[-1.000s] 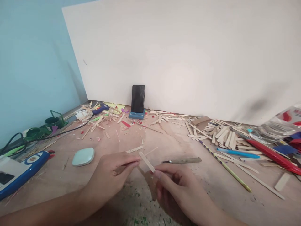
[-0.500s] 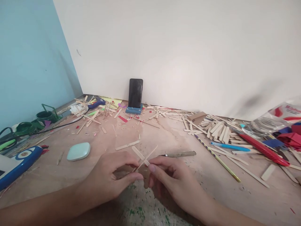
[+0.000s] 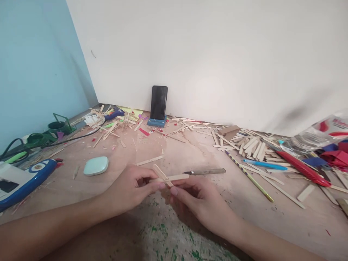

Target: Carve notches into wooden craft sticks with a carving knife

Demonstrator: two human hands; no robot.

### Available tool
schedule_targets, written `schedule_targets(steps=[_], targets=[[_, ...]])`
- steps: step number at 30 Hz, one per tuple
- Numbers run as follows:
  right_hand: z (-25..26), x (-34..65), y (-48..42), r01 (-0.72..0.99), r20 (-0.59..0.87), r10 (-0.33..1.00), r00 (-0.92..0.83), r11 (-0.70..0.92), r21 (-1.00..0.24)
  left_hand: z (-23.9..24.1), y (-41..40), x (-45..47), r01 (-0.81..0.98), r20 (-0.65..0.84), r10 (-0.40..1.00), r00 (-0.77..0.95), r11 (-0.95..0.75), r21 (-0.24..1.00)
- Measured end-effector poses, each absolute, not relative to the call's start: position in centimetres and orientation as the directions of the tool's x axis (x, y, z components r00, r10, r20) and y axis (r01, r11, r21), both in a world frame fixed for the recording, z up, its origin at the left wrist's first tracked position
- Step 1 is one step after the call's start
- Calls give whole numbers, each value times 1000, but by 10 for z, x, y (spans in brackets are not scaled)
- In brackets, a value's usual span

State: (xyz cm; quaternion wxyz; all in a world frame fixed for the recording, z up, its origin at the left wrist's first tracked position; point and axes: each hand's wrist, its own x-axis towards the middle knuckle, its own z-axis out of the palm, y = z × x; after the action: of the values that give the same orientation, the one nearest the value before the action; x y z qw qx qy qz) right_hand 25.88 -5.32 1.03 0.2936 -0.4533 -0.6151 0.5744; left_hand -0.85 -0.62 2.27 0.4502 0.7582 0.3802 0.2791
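Two wooden craft sticks cross each other between my hands at the middle of the table. My left hand (image 3: 136, 192) pinches one end of the nearly level craft stick (image 3: 178, 177), with thumb and fingers closed on it. The slanted craft stick (image 3: 160, 172) has its lower end between the thumb and fingers of my right hand (image 3: 198, 199). Whether the sticks are joined where they cross, I cannot tell. Just behind my right hand lies a craft knife (image 3: 209, 172). Another craft stick (image 3: 149, 160) rests on the table beyond my left hand.
A phone (image 3: 159, 102) stands in a blue holder by the wall. To the left are a mint case (image 3: 95, 166), a blue-and-white device (image 3: 29, 177) and a glue gun (image 3: 114, 114). Rightward lie a stick pile (image 3: 252, 148), a pencil (image 3: 252, 179) and a red cutter (image 3: 301, 168).
The stick in my left hand has turned from slanting, edge-on, to nearly level with its flat side showing. My right hand keeps its pinch. The camera view has shifted slightly.
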Motion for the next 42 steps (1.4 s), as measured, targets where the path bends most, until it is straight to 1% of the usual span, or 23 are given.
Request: schedule_targets(steps=[4, 9, 16, 20, 25, 32, 38, 42], targets=[[11, 260, -53, 247, -170, 885, -434, -65, -967, 27, -8, -7, 307, 105, 839, 534, -308, 900], [10, 259, -52, 277, -199, 886, -419, -84, -957, 27, -9, -9, 332, 128, 874, 469, -308, 891], [17, 257, -53, 249, -234, 886, -402, -140, -958, 29, -15, -13, 368, 200, 895, 399, -356, 859], [16, 257, -55, 259, -253, 878, -407, -154, -953, 25, -14, -13, 361, 213, 856, 471, -407, 839], [16, 258, -54, 248, -222, 879, -422, -124, -961, 22, -11, -13, 307, 177, 787, 590, -423, 853], [17, 257, -54, 245, -245, 863, -441, -147, -958, 11, -14, -15, 281, 222, 803, 554, -431, 857], [15, 261, -54, 313, -189, 887, -420, -54, -948, 3, -17, -18, 337, 202, 784, 586, -463, 820], [13, 263, -55, 353, -123, 902, -414, 34, -935, -1, -19, -22, 342, 191, 801, 568, -441, 830]])
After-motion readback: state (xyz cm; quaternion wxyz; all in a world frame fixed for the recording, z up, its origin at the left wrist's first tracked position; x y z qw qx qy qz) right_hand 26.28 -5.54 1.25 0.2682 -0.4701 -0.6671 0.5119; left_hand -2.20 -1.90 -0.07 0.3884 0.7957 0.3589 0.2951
